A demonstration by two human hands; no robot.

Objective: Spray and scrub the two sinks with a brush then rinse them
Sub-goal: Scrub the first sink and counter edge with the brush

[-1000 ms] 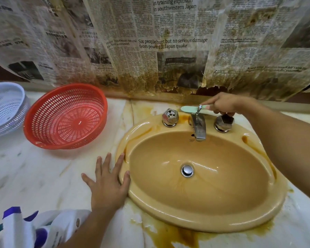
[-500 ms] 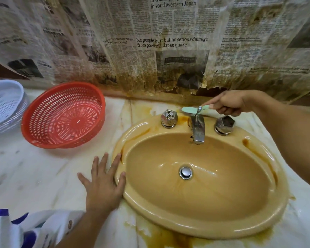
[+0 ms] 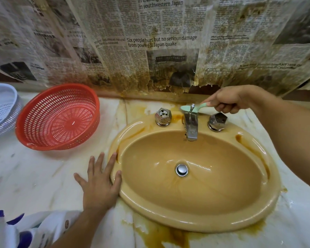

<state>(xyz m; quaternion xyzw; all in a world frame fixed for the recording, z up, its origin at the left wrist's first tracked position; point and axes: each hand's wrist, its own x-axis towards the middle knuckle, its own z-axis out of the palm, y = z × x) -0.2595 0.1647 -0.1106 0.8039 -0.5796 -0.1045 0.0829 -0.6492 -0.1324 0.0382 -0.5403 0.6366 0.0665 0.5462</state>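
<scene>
Head view: the right hand (image 3: 225,101) grips the mint-green plastic brush (image 3: 189,109) behind the chrome tap (image 3: 191,127) of the tan oval ceramic sink (image 3: 195,224). The left hand (image 3: 98,183) lies flat, fingers spread, at its rim. Short firm strokes around the tap base seem best.

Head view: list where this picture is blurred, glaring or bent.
Head view: the red basket and the white basket are smeared along their edges. Head view: the white and purple items at lower left are blurred. Head view: bright glints streak the wet sink around the drain. Head view: the wide lens bows the newspaper, whose central headline reads sharp.
</scene>
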